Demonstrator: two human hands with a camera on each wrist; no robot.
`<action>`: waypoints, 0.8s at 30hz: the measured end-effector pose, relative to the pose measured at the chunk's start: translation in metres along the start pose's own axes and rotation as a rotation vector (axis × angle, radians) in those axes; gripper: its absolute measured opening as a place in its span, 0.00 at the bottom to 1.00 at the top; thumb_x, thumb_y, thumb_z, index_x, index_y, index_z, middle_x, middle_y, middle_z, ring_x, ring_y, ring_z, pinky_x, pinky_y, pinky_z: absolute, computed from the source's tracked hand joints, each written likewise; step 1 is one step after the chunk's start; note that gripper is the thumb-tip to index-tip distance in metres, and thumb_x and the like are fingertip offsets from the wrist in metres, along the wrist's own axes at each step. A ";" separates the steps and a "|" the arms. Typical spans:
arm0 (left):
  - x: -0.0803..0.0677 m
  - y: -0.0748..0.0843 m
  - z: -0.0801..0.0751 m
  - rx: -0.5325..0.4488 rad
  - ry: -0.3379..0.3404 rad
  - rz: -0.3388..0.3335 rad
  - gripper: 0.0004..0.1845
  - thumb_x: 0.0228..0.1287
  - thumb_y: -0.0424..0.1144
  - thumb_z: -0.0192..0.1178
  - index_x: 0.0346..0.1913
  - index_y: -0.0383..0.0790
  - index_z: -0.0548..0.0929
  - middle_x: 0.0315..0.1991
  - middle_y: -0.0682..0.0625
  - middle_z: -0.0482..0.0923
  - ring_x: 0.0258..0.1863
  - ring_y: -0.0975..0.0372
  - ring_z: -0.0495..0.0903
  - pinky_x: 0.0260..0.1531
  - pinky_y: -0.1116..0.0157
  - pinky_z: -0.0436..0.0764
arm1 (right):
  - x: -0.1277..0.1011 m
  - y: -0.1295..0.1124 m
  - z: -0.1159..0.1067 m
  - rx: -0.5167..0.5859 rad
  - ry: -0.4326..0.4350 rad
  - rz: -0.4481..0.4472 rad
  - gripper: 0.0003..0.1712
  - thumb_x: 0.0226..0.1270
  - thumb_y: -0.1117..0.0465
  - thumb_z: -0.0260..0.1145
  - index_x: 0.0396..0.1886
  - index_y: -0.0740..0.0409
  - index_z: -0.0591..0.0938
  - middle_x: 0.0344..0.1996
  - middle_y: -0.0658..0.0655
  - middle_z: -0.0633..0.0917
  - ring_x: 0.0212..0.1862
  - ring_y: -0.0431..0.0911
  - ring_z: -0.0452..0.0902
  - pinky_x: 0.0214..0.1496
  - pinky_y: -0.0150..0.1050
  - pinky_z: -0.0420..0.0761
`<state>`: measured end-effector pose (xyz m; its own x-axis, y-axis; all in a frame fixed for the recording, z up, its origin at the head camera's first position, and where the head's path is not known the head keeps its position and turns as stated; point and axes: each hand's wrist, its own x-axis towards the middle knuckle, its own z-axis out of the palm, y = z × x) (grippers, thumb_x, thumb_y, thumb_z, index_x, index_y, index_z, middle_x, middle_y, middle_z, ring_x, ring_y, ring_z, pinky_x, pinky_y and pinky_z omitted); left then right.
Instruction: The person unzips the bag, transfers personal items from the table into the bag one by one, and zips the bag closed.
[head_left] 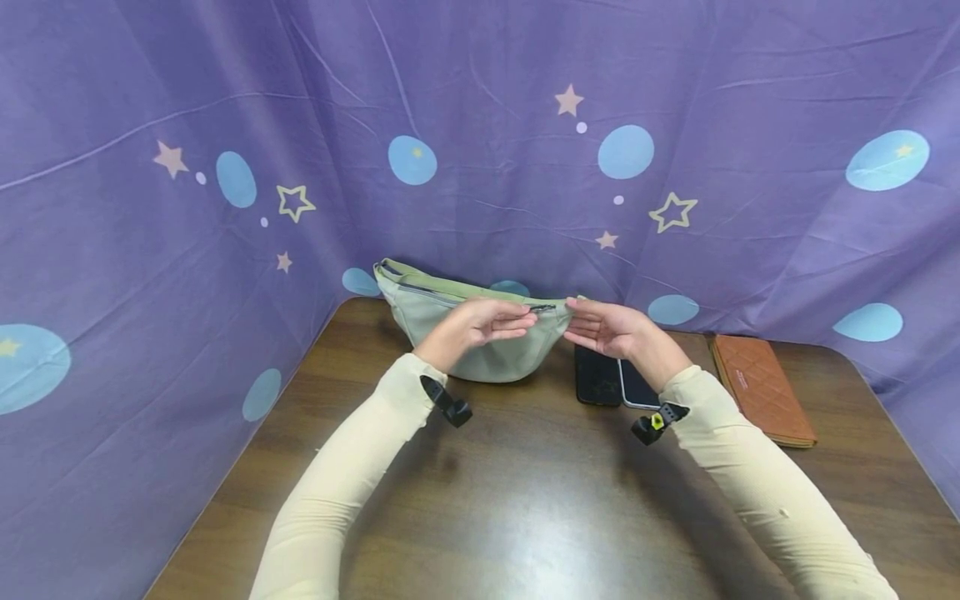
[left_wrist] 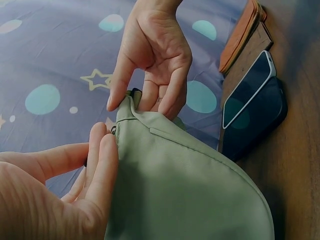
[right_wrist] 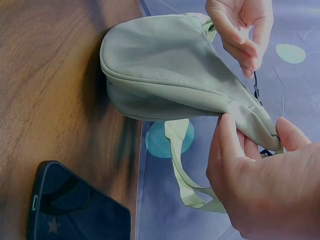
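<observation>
A pale green waist bag (head_left: 495,360) stands on the table against the curtain, its long zip running along the top edge. My left hand (head_left: 489,322) is at the front of the bag near its right part, thumb and fingers pinching the dark zipper pull (right_wrist: 256,89). With my right hand (head_left: 613,330) I grip the tapered right end of the bag, thumb on one side and fingers on the other. In the right wrist view a light green strap (right_wrist: 176,150) hangs loose behind the bag.
A black phone (head_left: 597,382) and a white-edged phone (head_left: 636,387) lie beside the bag, partly under my right hand in the head view. Farther right is a brown quilted wallet (head_left: 765,392). A purple patterned curtain (head_left: 495,100) stands along the back of the wooden table (head_left: 480,500).
</observation>
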<state>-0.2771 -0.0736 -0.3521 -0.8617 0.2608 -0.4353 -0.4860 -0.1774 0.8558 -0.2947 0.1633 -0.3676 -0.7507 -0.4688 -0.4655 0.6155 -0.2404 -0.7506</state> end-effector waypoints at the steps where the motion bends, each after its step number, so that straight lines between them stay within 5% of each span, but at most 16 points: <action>1: 0.000 0.000 0.000 -0.002 0.002 0.002 0.10 0.72 0.23 0.55 0.34 0.36 0.82 0.23 0.48 0.87 0.24 0.63 0.88 0.70 0.54 0.76 | 0.000 0.000 0.000 0.003 0.005 0.001 0.13 0.79 0.60 0.59 0.35 0.54 0.86 0.37 0.54 0.89 0.44 0.44 0.86 0.67 0.37 0.83; 17: -0.003 0.001 -0.006 0.000 0.008 0.008 0.06 0.72 0.23 0.55 0.42 0.33 0.82 0.23 0.48 0.87 0.25 0.63 0.88 0.70 0.54 0.76 | -0.001 0.001 0.003 0.012 0.022 -0.022 0.12 0.78 0.58 0.60 0.34 0.52 0.87 0.37 0.54 0.89 0.44 0.44 0.86 0.61 0.37 0.87; 24: -0.007 -0.001 -0.012 -0.006 -0.026 0.024 0.08 0.73 0.23 0.54 0.38 0.35 0.82 0.27 0.48 0.87 0.29 0.63 0.88 0.71 0.55 0.74 | -0.001 0.000 0.006 0.010 0.017 -0.018 0.13 0.78 0.59 0.60 0.34 0.52 0.87 0.37 0.54 0.90 0.43 0.44 0.86 0.79 0.40 0.65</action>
<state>-0.2725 -0.0869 -0.3534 -0.8690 0.2810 -0.4074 -0.4663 -0.1894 0.8641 -0.2924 0.1590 -0.3644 -0.7658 -0.4497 -0.4598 0.6041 -0.2575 -0.7542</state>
